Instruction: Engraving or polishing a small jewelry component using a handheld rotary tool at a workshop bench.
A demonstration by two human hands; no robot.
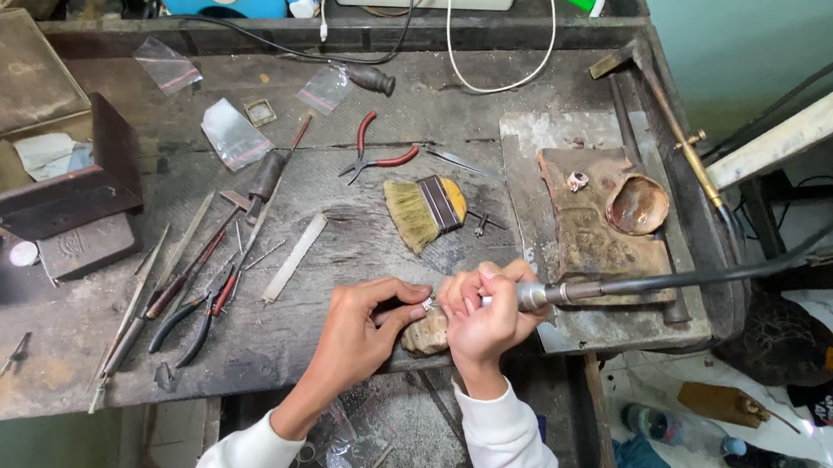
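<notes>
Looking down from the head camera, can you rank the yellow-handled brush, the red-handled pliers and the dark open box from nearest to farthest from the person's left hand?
From the left hand:
1. Yellow-handled brush, just above the hand, mid-bench.
2. Red-handled pliers, farther up the bench, beyond the brush.
3. Dark open box, far off at the bench's upper left corner.

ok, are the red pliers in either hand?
No, the red pliers lie on the bench above the brush, apart from the left hand and right hand.
</notes>
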